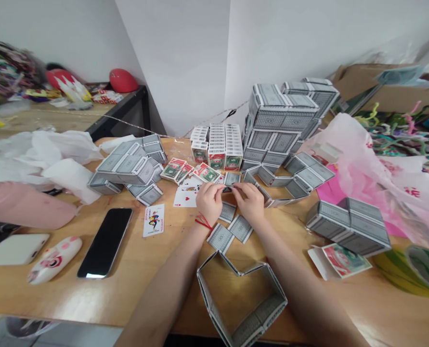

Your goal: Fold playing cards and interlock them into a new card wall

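Observation:
My left hand (210,203) and my right hand (250,200) are closed in a pinch on a small playing card (227,189) between them, its edge towards me. Whether the card is folded is hard to see. Just below my hands, grey-backed squares of folded playing cards (220,238) lie on the table. Nearer to me stands an open heart-shaped frame of joined cards (259,313), between my forearms. Face-up cards (184,197) lie beyond my left hand, and a joker card (154,220) lies to its left. A second card frame (297,195) stands right of my right hand.
Stacked card boxes (217,144) and a tall card structure (272,125) stand at the back. Card blocks lie left (127,164) and right (347,224). A phone (105,243), a mouse (55,260), an opened card box (340,260) and green tape (409,270) are also on the table.

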The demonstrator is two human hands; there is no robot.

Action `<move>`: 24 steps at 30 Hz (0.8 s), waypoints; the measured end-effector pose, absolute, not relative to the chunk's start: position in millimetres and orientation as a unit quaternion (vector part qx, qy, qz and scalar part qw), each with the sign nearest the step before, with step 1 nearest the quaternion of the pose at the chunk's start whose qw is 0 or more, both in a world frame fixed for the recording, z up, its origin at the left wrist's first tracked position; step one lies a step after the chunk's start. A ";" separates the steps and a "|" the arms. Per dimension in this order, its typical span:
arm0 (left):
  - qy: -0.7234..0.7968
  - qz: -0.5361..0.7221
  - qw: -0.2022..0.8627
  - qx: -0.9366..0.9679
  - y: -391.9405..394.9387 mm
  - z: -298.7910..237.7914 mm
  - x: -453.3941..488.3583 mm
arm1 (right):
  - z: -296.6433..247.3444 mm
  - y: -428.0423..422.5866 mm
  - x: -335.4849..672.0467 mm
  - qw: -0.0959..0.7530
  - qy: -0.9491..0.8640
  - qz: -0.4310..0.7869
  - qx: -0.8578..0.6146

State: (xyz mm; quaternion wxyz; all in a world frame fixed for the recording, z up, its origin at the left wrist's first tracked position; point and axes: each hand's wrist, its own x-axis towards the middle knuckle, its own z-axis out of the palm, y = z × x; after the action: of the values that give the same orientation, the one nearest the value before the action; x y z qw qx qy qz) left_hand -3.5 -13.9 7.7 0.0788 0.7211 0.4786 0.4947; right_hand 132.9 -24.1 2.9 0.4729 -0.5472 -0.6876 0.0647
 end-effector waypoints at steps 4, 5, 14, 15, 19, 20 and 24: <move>0.474 0.489 0.075 0.728 -14.7 8.4 -2.6 | 3.0 -25.2 132.2 0.452 -0.710 0.080 -0.533; 0.473 0.488 0.075 0.730 -14.8 8.6 -2.6 | 2.9 -25.6 132.0 0.447 -0.718 0.079 -0.528; 0.485 0.496 0.072 0.717 -12.9 8.1 -3.1 | 2.2 -28.7 129.5 0.397 -0.753 0.059 -0.522; 0.486 0.497 0.071 0.716 -12.3 7.8 -3.0 | 2.2 -28.8 129.1 0.394 -0.752 0.059 -0.525; 0.485 0.497 0.067 0.716 -10.8 6.5 -2.8 | 2.1 -29.4 127.4 0.385 -0.752 0.054 -0.533; 0.484 0.497 0.067 0.717 -10.6 6.2 -2.7 | 2.0 -29.5 127.0 0.384 -0.752 0.055 -0.534; 0.486 0.500 0.061 0.714 -10.5 5.4 -2.5 | 1.7 -30.1 125.8 0.391 -0.751 0.066 -0.528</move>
State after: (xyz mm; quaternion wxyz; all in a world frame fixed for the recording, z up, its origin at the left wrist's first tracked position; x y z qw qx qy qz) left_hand -2.5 -10.5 5.4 0.0615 0.7141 0.4865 0.4996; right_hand 125.8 -30.1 1.7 0.3911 -0.5282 -0.7508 0.0660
